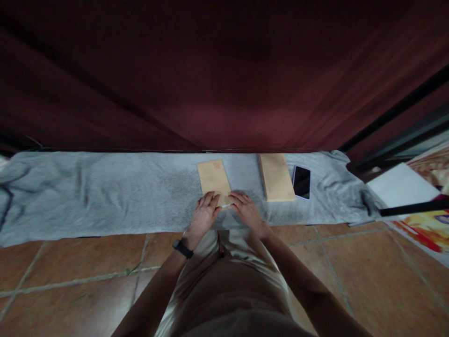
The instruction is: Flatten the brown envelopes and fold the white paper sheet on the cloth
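A tan paper envelope (213, 178) with a small reddish printed mark near its far end lies on a grey cloth. My left hand (204, 214) holds its near left corner, fingers on top and the thumb at the near edge. At the near right corner, my right hand (248, 213) grips the same envelope with bent fingers. Between the two hands a narrow white strip shows along the near end; whether it is a flap or paper inside I cannot tell. A dark watch sits on my left wrist.
Right of my hands lies a stack of tan envelopes (277, 178), with a phone (302, 182) beside it. The grey cloth (105, 192) covers a long narrow surface. Behind hangs dark red fabric (224, 93). A white sheet (401, 185) and black bars are at far right.
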